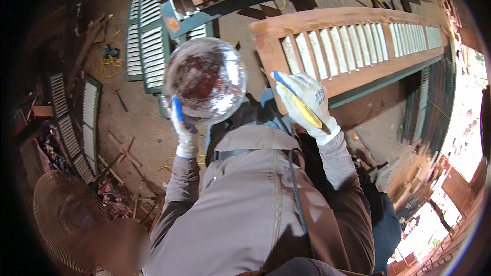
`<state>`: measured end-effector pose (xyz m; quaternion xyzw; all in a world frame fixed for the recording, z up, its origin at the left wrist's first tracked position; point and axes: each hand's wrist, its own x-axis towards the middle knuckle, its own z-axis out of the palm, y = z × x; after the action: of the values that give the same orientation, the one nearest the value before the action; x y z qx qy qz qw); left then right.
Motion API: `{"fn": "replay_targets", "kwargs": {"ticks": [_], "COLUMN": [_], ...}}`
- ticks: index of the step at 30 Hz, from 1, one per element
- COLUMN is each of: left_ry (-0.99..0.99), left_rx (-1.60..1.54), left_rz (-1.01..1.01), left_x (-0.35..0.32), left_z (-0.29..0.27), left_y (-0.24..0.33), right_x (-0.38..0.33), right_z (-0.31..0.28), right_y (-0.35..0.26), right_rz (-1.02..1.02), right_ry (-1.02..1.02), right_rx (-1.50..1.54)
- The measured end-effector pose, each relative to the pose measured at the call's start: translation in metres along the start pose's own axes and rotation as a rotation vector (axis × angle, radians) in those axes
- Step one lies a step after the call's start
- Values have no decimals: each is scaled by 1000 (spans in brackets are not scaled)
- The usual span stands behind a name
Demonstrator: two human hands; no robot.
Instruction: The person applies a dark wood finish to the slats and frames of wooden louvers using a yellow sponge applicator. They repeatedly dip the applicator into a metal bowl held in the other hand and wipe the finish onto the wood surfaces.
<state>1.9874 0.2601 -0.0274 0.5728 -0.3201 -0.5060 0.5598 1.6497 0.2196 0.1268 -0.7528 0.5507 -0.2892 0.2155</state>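
Note:
My left hand (184,128), in a white glove with blue coating, grips the rim of a shiny metal bowl (232,92). Its thumb lies over the near left edge, while the other fingers are mostly hidden. Inside the bowl is a reddish-brown smeared material (202,76). My gloved right hand (311,97) is closed around a slim yellow-handled tool (303,108); its working end does not show clearly. Just beyond this hand stretches a louvered wooden shutter (266,41), with a bare reddish-brown frame and pale slats.
More shutters lie at the back, including a green-framed one (153,36). Others lean at the left (91,117). A hammer (121,100) and a yellow cord (109,66) lie on the floor. A fan (64,214) stands near left; wood scraps (409,179) are piled at right.

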Motion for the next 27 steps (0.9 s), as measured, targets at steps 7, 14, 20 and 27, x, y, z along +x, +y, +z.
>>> {"fn": "replay_targets", "kwargs": {"ticks": [7, 14, 20, 27], "left_ry": [-220, -201, -398, -305], "left_rx": [137, -9, 27, 152], "left_rz": [187, -124, 134, 233], "left_x": [11, -3, 2, 15], "left_z": [29, 36, 2, 0], "left_y": [22, 26, 10, 12], "right_x": [40, 19, -70, -147], "right_z": [68, 96, 51, 31], "right_y": [-53, -70, -54, -7], "right_rz": [85, 110, 504, 378], "right_ry": [65, -48, 186, 231], "right_rx": [19, 44, 840, -242]}}
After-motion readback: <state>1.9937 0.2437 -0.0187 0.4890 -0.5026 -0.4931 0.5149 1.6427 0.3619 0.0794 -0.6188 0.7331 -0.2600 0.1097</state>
